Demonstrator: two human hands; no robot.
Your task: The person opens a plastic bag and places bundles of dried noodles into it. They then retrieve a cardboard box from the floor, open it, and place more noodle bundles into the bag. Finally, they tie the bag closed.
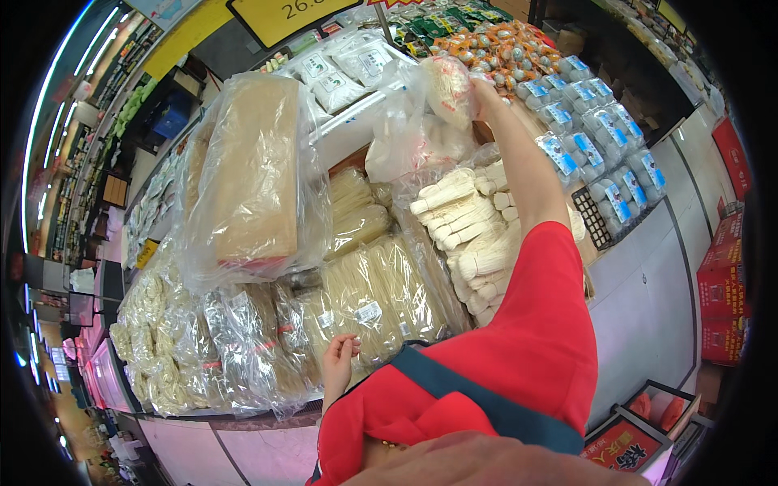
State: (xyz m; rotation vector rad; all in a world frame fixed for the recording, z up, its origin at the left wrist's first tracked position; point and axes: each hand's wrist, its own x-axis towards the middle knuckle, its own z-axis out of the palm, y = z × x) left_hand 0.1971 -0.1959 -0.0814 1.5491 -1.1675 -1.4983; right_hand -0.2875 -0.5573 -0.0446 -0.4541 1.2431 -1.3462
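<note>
At the far side of the display, my right hand grips a clear plastic bag of pale noodles with red print on it. The bag is raised above a larger crumpled plastic bag. Close to my body, my left hand has loosely curled fingers, and I see nothing in it. It hovers by the clear packs of dried vermicelli, some with white labels. Beneath my right forearm lie bundles of white dried noodles; my arm and sleeve cover part of them.
A large cardboard box wrapped in plastic rests on the left of the display. White packets fill a tray behind it. Packaged eggs and orange-wrapped eggs stand at the right. A yellow price sign hangs overhead. Red cartons stand beyond the aisle.
</note>
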